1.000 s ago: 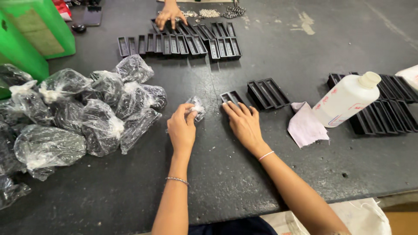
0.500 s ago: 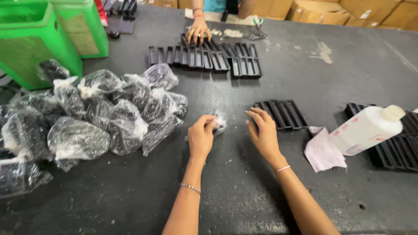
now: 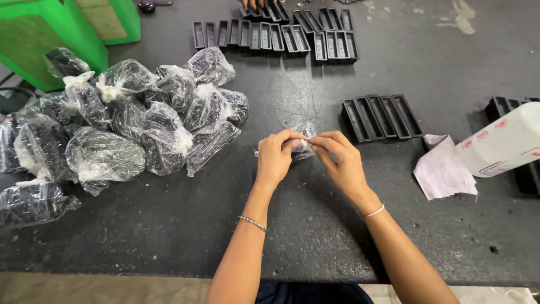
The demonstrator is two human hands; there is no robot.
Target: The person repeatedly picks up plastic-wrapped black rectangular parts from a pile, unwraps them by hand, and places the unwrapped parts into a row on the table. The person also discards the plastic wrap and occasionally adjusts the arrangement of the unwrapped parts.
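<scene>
My left hand (image 3: pixel 275 155) and my right hand (image 3: pixel 340 159) meet over the dark table (image 3: pixel 315 236), both pinching a small crumpled clear plastic bag (image 3: pixel 304 135) between their fingertips. The bag is held just above the table surface. A row of black plastic trays (image 3: pixel 382 116) lies just right of my hands. A heap of clear bags filled with black parts (image 3: pixel 140 124) sits to the left.
A white bottle (image 3: pixel 503 146) lies at the right beside a pale cloth (image 3: pixel 444 169). More black trays (image 3: pixel 275 35) line the far side, with another person's hand at the top edge. Green bins (image 3: pixel 50 34) stand at the far left.
My right hand left the table next to the black trays and joined the left hand on the small plastic bag. The view shifted closer and lower.
</scene>
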